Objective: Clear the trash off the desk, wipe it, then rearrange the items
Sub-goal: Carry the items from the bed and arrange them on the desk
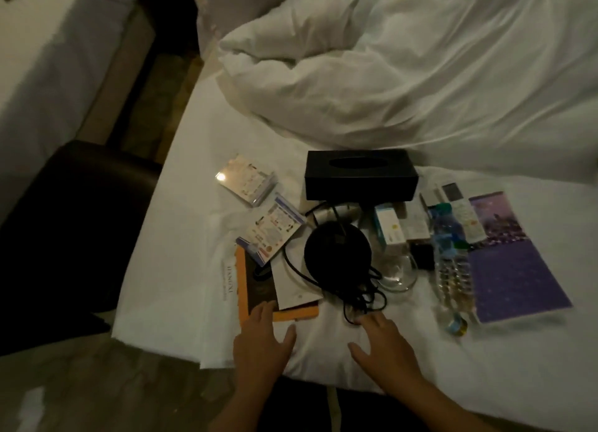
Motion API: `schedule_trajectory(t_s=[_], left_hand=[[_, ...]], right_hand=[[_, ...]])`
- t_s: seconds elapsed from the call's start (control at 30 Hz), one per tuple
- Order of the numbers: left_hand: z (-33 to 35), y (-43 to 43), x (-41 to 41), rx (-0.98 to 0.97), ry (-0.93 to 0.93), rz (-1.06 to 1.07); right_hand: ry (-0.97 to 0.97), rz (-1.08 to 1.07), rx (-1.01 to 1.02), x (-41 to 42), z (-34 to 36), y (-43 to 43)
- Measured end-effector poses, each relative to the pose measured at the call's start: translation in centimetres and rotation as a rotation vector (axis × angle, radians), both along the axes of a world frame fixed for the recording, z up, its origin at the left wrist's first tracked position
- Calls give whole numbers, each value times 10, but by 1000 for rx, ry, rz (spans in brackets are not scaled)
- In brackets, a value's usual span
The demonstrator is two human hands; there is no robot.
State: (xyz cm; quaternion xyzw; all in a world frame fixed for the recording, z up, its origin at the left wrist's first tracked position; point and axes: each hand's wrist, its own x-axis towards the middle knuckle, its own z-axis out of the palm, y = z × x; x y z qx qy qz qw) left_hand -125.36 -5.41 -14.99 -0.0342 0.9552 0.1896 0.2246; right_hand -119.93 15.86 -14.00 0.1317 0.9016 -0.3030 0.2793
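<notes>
We see a matte black tissue box (360, 174) and a black round device (336, 253) with black cord (362, 294) on white bedding (181, 269). Beside them we note an orange-edged dark folder (259, 289), a purple brochure (514, 263) speckled with pale dots, and a clear bottle (451, 266) with a blue-green label.

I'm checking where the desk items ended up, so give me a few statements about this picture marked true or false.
1. The black tissue box lies on the white bed sheet. True.
2. The left hand grips the water bottle. False: it is open, fingertips on the orange-edged folder.
3. The purple booklet lies right of the bottle. True.
4. The right hand holds the black cable. False: it is open beside it.
</notes>
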Motion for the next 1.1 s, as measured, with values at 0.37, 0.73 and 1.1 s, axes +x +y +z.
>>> schedule_trajectory(t_s=[0.37,0.73,1.1], left_hand=[[-88,-30,-140,141,140,48],[-114,-17,-233,-144,-75,-174],[-110,-39,-238,439,81,207]], right_hand=[[-14,-226,-131,-53,-90,-68],[-100,-408,-3,-69,-105,-99],[51,-590,-1,-84,-87,-103]])
